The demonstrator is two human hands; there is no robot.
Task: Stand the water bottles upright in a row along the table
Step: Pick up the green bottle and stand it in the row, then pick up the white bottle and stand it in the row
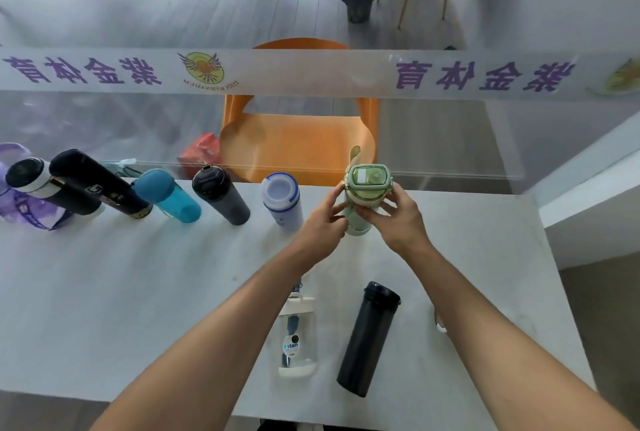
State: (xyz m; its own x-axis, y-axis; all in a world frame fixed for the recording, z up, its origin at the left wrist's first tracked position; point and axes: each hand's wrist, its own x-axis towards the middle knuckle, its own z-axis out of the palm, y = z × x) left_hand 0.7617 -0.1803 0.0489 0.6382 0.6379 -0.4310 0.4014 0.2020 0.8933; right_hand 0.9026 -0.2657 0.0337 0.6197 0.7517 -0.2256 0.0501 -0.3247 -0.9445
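Observation:
A light green bottle (367, 184) stands upright at the right end of the row, near the far edge of the white table (138, 292). My left hand (323, 219) and my right hand (398, 214) both grip its body. Left of it stand a white bottle with a blue ring (282, 202), a dark grey bottle (221, 195), a teal bottle (168, 195), a tall black bottle (100, 183) and a black-and-white bottle (38, 184). Lying flat near me are a clear bottle with a white cap (298, 337) and a black bottle (369, 339).
A purple see-through bottle (20, 209) stands at the far left. A glass partition with a white lettered band (311, 72) runs right behind the row. An orange chair (298, 139) and a red bag (202, 153) sit beyond it. The table's right edge is near the green bottle.

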